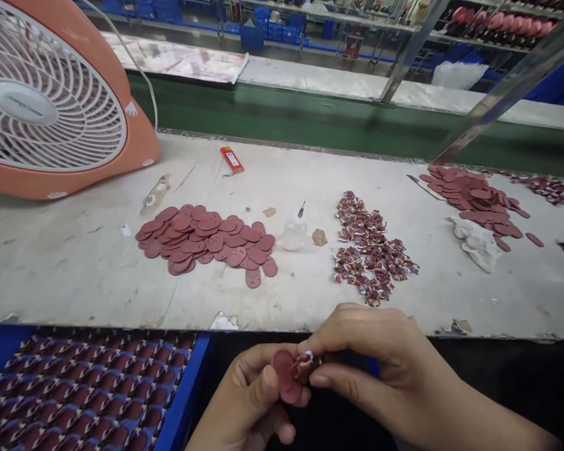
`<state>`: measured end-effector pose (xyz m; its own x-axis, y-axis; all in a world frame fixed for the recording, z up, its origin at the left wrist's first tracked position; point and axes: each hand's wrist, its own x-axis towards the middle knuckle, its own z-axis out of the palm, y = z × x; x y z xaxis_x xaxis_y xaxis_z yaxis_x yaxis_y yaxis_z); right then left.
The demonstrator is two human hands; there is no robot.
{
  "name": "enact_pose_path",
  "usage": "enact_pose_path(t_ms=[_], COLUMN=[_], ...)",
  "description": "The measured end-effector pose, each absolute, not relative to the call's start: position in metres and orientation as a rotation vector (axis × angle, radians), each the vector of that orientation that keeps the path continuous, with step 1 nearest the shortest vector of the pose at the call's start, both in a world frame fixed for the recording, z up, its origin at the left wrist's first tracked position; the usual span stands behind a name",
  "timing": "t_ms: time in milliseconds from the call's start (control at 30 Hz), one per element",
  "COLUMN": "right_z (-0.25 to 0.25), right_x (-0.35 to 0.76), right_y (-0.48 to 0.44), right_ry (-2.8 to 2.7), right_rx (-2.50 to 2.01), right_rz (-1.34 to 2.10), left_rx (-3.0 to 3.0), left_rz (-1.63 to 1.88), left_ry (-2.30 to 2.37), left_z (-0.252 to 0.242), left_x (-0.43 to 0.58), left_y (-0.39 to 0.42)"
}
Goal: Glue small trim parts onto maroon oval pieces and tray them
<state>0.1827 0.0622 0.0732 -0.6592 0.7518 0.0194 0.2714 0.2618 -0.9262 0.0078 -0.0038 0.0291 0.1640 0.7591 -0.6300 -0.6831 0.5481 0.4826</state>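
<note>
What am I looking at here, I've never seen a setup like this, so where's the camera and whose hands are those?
There is no machine doing the handling: this single picture comes from a camera worn on a person's head, looking forward and down at their own bare hands.

The left hand holds a dark red oval disc. The right hand pinches a small maroon figure against it.

On the pale table beyond lie a heap of similar discs and, to its right, a cluster of small maroon pieces. An orange fan stands at the left. Below the table edge, at lower left, a blue tray holds rows of maroon pieces.
</note>
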Motion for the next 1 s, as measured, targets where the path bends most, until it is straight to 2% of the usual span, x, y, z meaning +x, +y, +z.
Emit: enact_pose_path(t_ms=[800,1000], right_z=[0.0756,0.0762], right_x=[0.1805,0.1786], right_y=[0.0708,0.0696], right_ry=[-2.309,-2.449], right_rx=[-0.766,-0.749], right_rz=[1.391,1.236], left_rx=[0.103,0.046], left_rz=[0.93,0.956], left_ry=[0.919,0.929], left_z=[0.0262,0.0244], left_x=[0.0059,0.0084], left_y=[-0.0013,-0.0026])
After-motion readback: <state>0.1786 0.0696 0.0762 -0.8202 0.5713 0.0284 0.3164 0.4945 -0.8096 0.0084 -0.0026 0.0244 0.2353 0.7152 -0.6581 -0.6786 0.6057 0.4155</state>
